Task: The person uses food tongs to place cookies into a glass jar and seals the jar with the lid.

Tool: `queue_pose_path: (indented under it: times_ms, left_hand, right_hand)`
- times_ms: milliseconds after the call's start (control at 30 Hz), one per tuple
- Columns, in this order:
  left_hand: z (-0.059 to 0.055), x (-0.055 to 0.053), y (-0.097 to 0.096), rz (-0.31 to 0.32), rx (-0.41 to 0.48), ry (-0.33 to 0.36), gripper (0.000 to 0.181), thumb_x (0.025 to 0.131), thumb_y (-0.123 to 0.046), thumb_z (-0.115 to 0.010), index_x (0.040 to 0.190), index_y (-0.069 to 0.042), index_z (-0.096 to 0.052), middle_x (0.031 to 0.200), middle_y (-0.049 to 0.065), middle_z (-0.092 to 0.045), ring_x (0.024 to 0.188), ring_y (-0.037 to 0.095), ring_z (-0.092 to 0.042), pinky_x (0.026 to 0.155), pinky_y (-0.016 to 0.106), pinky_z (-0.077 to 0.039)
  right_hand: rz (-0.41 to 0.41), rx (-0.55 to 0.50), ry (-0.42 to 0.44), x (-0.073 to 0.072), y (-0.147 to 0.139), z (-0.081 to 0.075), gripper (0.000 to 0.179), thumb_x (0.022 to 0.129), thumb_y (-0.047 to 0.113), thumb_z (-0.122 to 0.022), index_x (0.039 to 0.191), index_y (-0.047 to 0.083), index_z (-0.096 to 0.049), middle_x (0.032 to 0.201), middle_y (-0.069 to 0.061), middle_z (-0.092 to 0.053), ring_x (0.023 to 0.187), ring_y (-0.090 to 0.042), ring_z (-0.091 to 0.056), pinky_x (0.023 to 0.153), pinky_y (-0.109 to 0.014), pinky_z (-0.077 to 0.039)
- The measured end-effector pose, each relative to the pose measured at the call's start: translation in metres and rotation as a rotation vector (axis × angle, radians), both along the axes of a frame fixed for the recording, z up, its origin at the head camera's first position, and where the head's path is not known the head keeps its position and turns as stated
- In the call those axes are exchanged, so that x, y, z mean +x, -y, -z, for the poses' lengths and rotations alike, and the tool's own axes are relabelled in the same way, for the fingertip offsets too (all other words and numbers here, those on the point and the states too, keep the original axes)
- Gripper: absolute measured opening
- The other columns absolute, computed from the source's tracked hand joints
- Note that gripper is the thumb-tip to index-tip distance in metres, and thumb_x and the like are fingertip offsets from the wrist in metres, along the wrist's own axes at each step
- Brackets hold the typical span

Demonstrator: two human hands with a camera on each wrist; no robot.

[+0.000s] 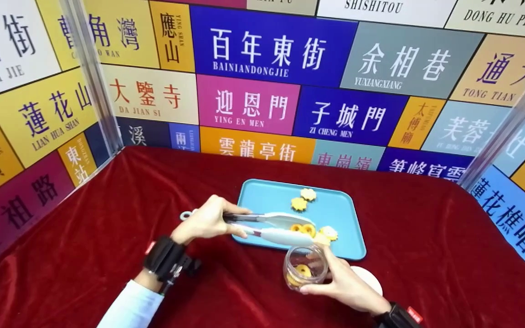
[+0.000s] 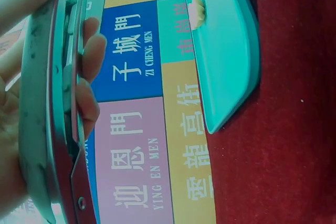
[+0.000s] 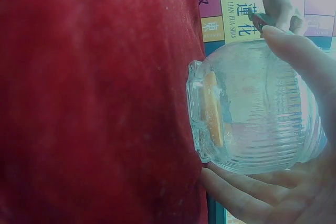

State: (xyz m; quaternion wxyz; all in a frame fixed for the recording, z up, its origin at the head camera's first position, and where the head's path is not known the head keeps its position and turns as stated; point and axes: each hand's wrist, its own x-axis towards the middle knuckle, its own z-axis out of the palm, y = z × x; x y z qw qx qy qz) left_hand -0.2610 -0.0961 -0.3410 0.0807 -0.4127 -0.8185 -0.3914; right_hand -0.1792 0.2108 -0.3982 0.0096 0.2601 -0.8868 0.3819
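Note:
My left hand grips a pair of tongs with pale tips, which reach over the blue tray. Yellow ring-shaped cookies show between the tips; whether these pinch them I cannot tell. In the left wrist view the tongs' metal arms lie between thumb and fingers. My right hand holds a clear ribbed jar upright in front of the tray, fingers and thumb around its side. Inside it lie ring cookies; the right wrist view shows one cookie low in the jar.
Flower-shaped cookies lie towards the back of the tray, and more flower-shaped cookies near its right front. A round white lid rests beside my right hand on the red cloth. Sign-covered panels stand behind.

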Motion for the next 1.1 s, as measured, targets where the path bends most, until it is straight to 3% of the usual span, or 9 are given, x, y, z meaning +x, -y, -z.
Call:
queue_pose_path:
  times_ms: [333, 533, 667, 867, 1100]
  left_hand:
    - [-0.002, 0.008, -0.008, 0.076, -0.092, 0.024, 0.041, 0.062, -0.024, -0.081, 0.099, -0.008, -0.070, 0.085, 0.004, -0.069, 0.064, 0.010, -0.054, 0.057, 0.017, -0.041]
    - [-0.001, 0.010, -0.012, 0.078, -0.121, 0.015, 0.043, 0.062, -0.026, -0.081, 0.099, -0.008, -0.069, 0.087, 0.003, -0.069, 0.070, 0.010, -0.060, 0.063, 0.021, -0.047]
    - [-0.002, 0.010, -0.012, 0.080, -0.128, 0.041, 0.047, 0.061, -0.029, -0.081, 0.101, -0.007, -0.068, 0.090, 0.004, -0.068, 0.075, 0.014, -0.062, 0.068, 0.026, -0.049]
    - [-0.003, 0.010, -0.012, 0.069, -0.142, 0.112, 0.057, 0.056, -0.037, -0.082, 0.104, -0.010, -0.067, 0.091, -0.002, -0.068, 0.061, 0.010, -0.049, 0.053, 0.019, -0.037]
    - [-0.001, 0.010, -0.012, 0.081, -0.144, 0.089, 0.058, 0.057, -0.038, -0.082, 0.104, -0.008, -0.067, 0.088, 0.001, -0.068, 0.057, 0.006, -0.042, 0.051, 0.018, -0.033]
  right_hand:
    - [0.021, -0.002, 0.040, 0.001, 0.000, -0.001, 0.096, 0.069, 0.042, -0.072, 0.141, 0.014, -0.016, 0.113, 0.003, -0.055, 0.101, -0.014, -0.055, 0.081, -0.024, -0.043]
    - [-0.035, -0.103, 0.107, 0.000, 0.000, 0.001, 0.079, 0.070, 0.032, -0.074, 0.133, 0.021, -0.028, 0.111, -0.001, -0.056, 0.096, -0.014, -0.058, 0.077, -0.023, -0.046]
    - [-0.052, -0.104, 0.102, 0.000, 0.000, 0.001, 0.071, 0.071, 0.032, -0.073, 0.128, 0.017, -0.033, 0.109, -0.002, -0.056, 0.090, -0.012, -0.059, 0.073, -0.024, -0.048]
    - [-0.029, -0.045, 0.068, 0.000, 0.000, 0.000, 0.071, 0.070, 0.036, -0.073, 0.125, 0.013, -0.035, 0.114, -0.001, -0.056, 0.097, -0.011, -0.053, 0.071, -0.024, -0.048]
    - [-0.025, -0.030, 0.059, -0.001, 0.000, 0.000, 0.072, 0.070, 0.038, -0.073, 0.127, 0.017, -0.034, 0.117, 0.001, -0.054, 0.098, -0.009, -0.052, 0.070, -0.024, -0.047]
